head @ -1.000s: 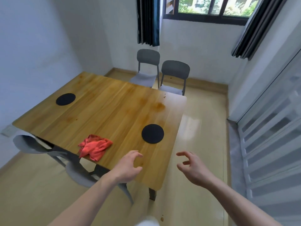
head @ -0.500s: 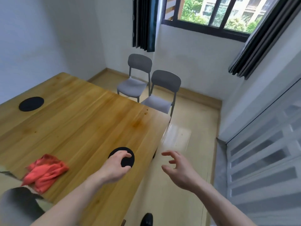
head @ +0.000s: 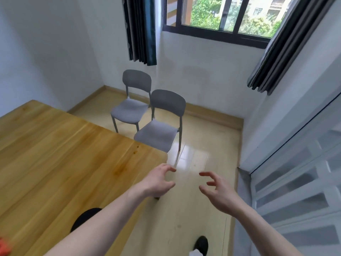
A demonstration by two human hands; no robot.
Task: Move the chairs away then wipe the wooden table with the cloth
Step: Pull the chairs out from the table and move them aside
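Note:
The wooden table (head: 60, 159) fills the left half of the view, its right corner just ahead of my hands. Two grey chairs stand beyond that corner: the near chair (head: 162, 126) touches the table's far edge, the far chair (head: 132, 106) sits behind it towards the wall. My left hand (head: 158, 181) hovers at the table's right edge, fingers curled and apart, holding nothing. My right hand (head: 218, 193) is over the floor, open too. Only a sliver of the red cloth (head: 3, 247) shows at the bottom left edge.
A black round mat (head: 84, 218) lies on the table, partly hidden by my left forearm. A white wall and a frosted sliding door (head: 295, 182) close off the right side. A window with dark curtains is ahead. My shoe (head: 201, 243) is on the shiny floor.
The view has swung right and forward along the table's right side. The cloth has slid almost out of view and the two grey chairs are closer. Both hands stay open and empty.

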